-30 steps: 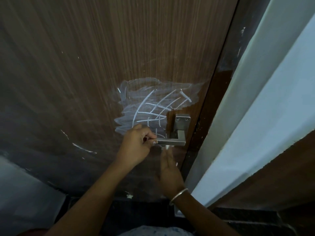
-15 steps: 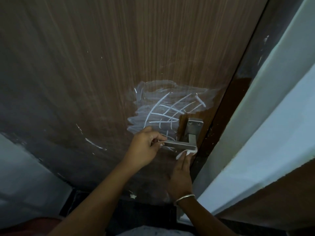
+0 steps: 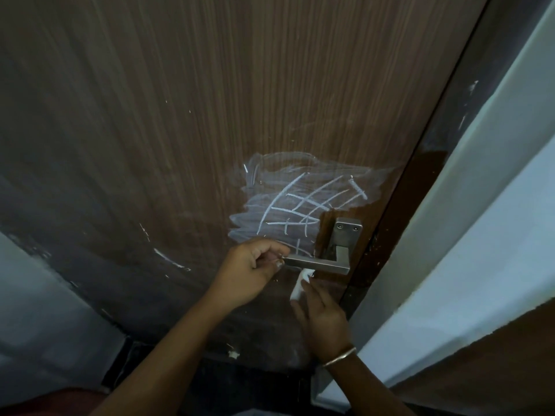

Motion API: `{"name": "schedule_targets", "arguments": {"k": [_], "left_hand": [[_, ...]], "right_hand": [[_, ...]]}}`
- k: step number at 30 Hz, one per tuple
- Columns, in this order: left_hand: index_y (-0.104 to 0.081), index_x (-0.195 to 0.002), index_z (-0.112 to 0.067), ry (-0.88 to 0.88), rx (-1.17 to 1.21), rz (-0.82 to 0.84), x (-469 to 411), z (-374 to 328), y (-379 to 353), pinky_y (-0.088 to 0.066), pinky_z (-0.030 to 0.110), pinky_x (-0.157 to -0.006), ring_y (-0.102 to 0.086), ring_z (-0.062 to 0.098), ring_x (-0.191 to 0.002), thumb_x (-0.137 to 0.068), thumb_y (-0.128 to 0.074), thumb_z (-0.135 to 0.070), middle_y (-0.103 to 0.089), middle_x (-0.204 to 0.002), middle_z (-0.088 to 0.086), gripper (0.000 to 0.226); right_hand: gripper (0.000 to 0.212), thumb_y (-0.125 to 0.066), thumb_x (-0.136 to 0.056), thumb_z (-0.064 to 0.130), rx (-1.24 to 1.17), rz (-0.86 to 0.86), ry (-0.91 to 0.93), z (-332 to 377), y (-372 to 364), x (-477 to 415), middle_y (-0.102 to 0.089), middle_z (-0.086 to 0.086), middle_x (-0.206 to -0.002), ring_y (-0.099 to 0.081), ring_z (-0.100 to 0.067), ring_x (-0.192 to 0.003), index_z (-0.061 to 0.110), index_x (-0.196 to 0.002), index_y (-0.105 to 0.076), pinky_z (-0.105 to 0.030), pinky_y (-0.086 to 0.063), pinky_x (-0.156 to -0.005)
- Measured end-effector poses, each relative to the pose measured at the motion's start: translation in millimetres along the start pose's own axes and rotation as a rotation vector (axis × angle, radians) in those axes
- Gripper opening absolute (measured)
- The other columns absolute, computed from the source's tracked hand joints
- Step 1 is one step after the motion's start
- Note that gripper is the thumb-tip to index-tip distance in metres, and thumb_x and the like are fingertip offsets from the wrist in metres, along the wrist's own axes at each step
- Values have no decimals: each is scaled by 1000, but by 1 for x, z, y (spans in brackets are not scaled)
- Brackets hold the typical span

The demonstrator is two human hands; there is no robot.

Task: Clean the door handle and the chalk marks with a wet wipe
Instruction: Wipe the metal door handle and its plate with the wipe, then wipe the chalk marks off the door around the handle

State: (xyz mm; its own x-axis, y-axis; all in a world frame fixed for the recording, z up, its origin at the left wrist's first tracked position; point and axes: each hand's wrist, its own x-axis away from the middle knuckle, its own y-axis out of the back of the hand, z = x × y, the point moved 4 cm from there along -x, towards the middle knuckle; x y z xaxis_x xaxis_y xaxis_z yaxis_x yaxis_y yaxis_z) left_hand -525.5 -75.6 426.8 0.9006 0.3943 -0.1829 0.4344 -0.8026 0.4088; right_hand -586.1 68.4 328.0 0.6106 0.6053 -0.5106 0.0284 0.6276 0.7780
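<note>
A square steel door handle (image 3: 321,262) sticks out from a brown wooden door (image 3: 210,100). My left hand (image 3: 252,271) pinches the free end of its lever. My right hand (image 3: 322,316), with a thin bangle at the wrist, holds a white wet wipe (image 3: 300,285) pressed against the underside of the lever. White chalk marks (image 3: 300,205), a smeared patch with crossed lines, cover the door just above and left of the handle.
A shorter chalk streak (image 3: 168,259) lies lower left on the door. The dark door frame (image 3: 420,175) and a pale wall (image 3: 495,205) stand right of the handle. The dark floor (image 3: 255,382) lies below.
My right hand has slid the wipe left along the lever's underside, from the handle's right corner toward its middle. My left hand keeps its hold on the lever's end.
</note>
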Motion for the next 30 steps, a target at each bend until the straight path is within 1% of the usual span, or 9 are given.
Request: {"name": "schedule_targets", "arguments": {"k": [2, 4, 7, 9, 12, 15, 19, 26, 30], "left_hand": [[-67, -95, -21, 7, 33, -15, 0, -3, 3, -46, 6, -71, -61, -2, -80, -80, -63, 3, -68, -89, 0, 28], [-67, -94, -19, -15, 56, -39, 0, -10, 7, -46, 5, -70, -61, -6, -81, -80, -63, 4, -68, -88, -4, 27], [-66, -93, -20, -63, 63, -73, -2, -21, 14, -46, 5, -72, -62, -6, -82, -80, -63, 5, -67, -89, -8, 28], [-66, -92, -22, -76, 77, -86, -3, -27, 18, -46, 6, -73, -63, -4, -84, -80, -62, 6, -67, -91, -8, 30], [-66, -91, -22, -90, 114, -105, -2, -33, 22, -47, 7, -74, -64, -2, -84, -81, -60, 9, -68, -91, -7, 32], [-66, -90, -21, -101, 109, -109, 0, -37, 22, -48, 9, -74, -64, -1, -84, -80, -61, 9, -69, -91, -5, 33], [-66, -89, -27, -137, 70, -140, 3, -39, 27, -48, 9, -75, -64, 1, -84, -79, -62, 8, -68, -91, -6, 36], [-64, -86, -35, -216, -60, -300, 4, -37, 45, -45, 7, -71, -61, 3, -82, -76, -66, 6, -63, -85, -8, 42], [-63, -96, -32, -310, -165, -286, 7, -41, 44, -43, 7, -76, -58, 2, -91, -75, -68, 3, -58, -95, -14, 42]], "right_hand": [[31, -88, -57, 10, -55, -169, 57, 7, 23, -6, -72, -13, -83, -70, -20, -72, 2, -83, -71, -23, -56, -67], [12, -77, -72, 13, -102, -288, 109, 21, 46, -11, -69, -9, -75, -66, -15, -67, 6, -76, -68, -16, -50, -68], [13, -57, -86, 22, -117, -468, 100, 33, 87, -27, -66, -10, -73, -54, -6, -69, 11, -81, -60, -11, -41, -71], [7, -58, -83, 15, -110, -636, 36, 26, 117, -42, -64, -13, -72, -45, -2, -68, 8, -83, -60, -4, -36, -71], [7, -64, -80, -2, -24, -819, -17, 10, 152, -64, -65, -20, -82, -53, -14, -79, 0, -87, -64, -4, -36, -79], [16, -58, -84, -5, 23, -860, -26, 10, 158, -78, -59, -25, -106, -56, -26, -99, -4, -98, -67, -16, -41, -91], [30, -46, -95, 10, 110, -864, -19, 18, 154, -88, -45, -21, -124, -48, -30, -114, -5, -117, -60, -35, -44, -96], [28, -43, -98, 8, 254, -875, 45, 11, 163, -110, -67, -25, -92, -62, -36, -83, -7, -105, -66, -30, -48, -80], [19, -51, -92, -2, 279, -922, 94, 6, 164, -112, -67, -26, -99, -64, -38, -89, -8, -95, -69, -37, -48, -86]]}}
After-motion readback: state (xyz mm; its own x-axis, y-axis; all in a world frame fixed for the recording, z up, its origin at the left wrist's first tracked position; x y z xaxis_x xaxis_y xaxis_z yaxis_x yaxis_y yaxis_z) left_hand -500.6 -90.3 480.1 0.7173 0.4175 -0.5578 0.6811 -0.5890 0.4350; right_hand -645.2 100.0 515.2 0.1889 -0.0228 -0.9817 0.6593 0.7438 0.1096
